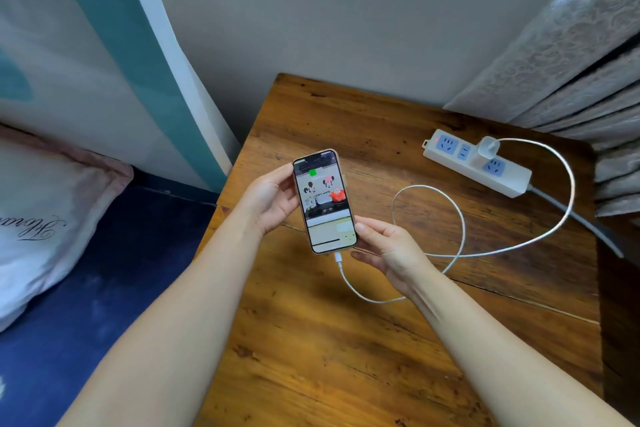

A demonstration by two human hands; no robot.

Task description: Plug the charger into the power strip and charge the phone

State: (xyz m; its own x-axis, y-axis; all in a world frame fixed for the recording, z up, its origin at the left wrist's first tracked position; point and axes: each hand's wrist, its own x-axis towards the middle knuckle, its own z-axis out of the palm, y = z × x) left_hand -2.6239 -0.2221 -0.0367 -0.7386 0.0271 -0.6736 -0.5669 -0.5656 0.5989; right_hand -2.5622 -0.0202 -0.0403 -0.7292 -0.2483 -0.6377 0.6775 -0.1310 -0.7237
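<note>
While held above the brown wooden tabletop (311,340), gold-edged smartphone (324,201) gripped at two points: left hand (273,199) closed on its upper left edge, right hand (384,250) closed on its lower right corner, thumb laid on the screen margin. Screen lit, facing up, showing a green block near the top and cartoon figures beneath. White braided cable (460,218) seated in the bottom port just left of the right hand, looped under the right wrist, then curled twice across the wood beyond that hand. Far end fixed to the small white charger cube (487,148), plugged into the white power strip with blue sockets (476,163), well beyond and to the right of the right hand. Red indicator on the strip's far end.

Bare wood below both forearms and between phone and strip. Table edge just left of the left wrist; right edge near the strip.

Grey patterned curtain (568,55) behind the strip. Grey wall (329,10) at the rear. Pink-edged white pillow (48,218) on blue bedding (104,288), left of the left arm.
</note>
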